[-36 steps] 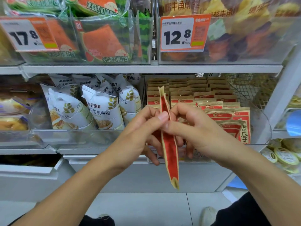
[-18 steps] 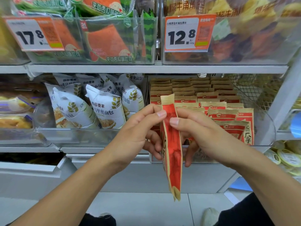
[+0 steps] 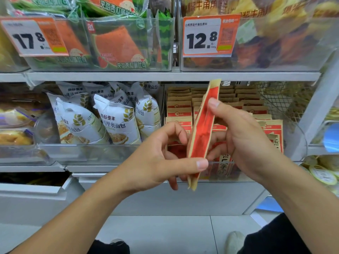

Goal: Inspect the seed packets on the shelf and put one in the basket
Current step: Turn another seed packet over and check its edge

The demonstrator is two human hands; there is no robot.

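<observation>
One seed packet (image 3: 202, 129) is pinched edge-on between both hands — long axis from 1 o'clock to 7 o'clock — right hand (image 3: 244, 138) gripping high, left hand (image 3: 159, 160) low; no basket is seen.

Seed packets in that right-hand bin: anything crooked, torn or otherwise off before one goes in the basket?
No tears or spills visible. The rows of seed packets stand upright, though the front right packet leans slightly. The held packet is tilted edge-on between left hand and right hand.
</observation>
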